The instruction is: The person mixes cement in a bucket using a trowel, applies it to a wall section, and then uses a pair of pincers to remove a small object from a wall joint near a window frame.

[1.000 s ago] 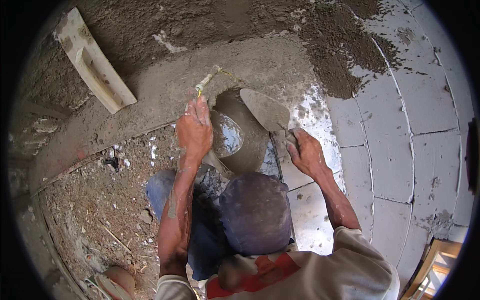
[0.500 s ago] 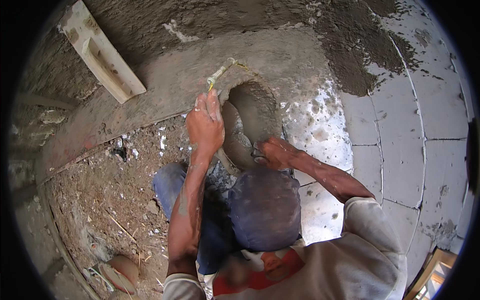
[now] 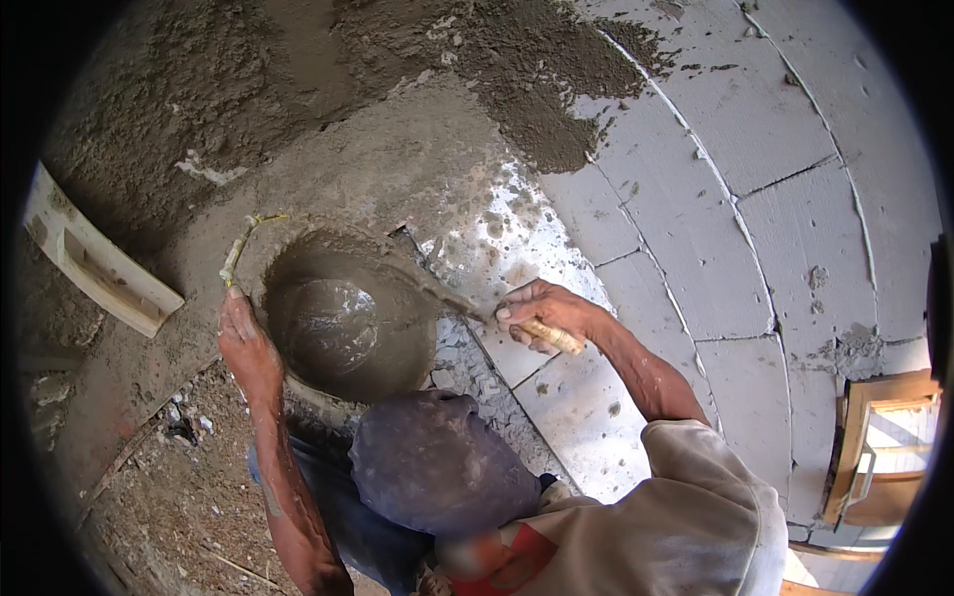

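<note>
A round bucket [image 3: 434, 343], caked in grey mortar, stands in front of me with wet mortar [image 3: 338, 323] low inside. My left hand [image 3: 248, 348] closes on its left rim, fingertips at the end of the wire handle, which has a pale grip [image 3: 235, 256]. To the right of the bucket, my right hand [image 3: 545, 316] is wrapped around the pale wooden handle of a trowel [image 3: 452, 298]. The trowel's mortar-covered metal part reaches left towards the bucket's far right rim; whether they touch I cannot tell.
A wooden plastering float [image 3: 109, 278] lies at the far left. Rough mortar [image 3: 219, 79] covers the surface beyond the bucket. Pale blocks [image 3: 686, 268] with mortar joints fill the right side, near a wooden frame [image 3: 855, 437]. Dirt and rubble [image 3: 189, 477] lie lower left.
The view has swung right, so the bucket appears farther left. My right hand has moved from the near side of the bucket out to its right with the trowel. My left hand stays on the rim.
</note>
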Demonstrator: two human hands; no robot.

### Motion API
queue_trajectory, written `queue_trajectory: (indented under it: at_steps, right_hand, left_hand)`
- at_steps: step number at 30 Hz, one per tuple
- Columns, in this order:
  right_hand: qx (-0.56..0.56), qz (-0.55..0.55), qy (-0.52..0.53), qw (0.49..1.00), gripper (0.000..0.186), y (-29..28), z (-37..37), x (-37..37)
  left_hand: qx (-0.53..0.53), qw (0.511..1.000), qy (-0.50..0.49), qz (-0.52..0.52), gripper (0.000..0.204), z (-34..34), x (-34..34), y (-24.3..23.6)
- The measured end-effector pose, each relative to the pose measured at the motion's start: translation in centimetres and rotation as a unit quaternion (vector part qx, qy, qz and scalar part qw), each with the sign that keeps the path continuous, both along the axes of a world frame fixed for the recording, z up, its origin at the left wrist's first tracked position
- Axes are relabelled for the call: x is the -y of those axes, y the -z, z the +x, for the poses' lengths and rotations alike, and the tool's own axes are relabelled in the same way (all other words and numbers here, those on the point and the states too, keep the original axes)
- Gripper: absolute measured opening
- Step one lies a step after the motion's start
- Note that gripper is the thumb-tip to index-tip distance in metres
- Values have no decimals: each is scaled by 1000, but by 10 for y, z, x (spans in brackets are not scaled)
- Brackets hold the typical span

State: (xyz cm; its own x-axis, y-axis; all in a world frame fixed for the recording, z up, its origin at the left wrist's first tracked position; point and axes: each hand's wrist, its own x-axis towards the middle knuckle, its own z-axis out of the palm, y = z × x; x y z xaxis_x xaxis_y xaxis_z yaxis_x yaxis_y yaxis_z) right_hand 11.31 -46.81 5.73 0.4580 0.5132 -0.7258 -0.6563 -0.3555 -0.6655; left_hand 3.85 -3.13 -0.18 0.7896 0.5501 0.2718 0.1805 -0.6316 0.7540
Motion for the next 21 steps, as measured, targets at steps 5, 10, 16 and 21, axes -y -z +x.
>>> queue_trajectory:
  at_steps: [5, 10, 16, 21]
  right_hand:
    - [399, -234, 359, 810, 28, -67, 27, 78]
    - [547, -197, 186, 792, 29, -79, -6, 53]
    - [568, -321, -257, 713, 36, 34, -30, -68]
    - [655, -291, -366, 593, 25, 85, -15, -124]
  left_hand:
    - [49, 998, 12, 45, 43, 0, 13, -7]
    - [31, 999, -16, -1, 44, 10, 51, -36]
    - [-56, 998, 14, 24, 42, 11, 78, -47]
    - [-48, 991, 67, 108, 36, 1, 83, -38]
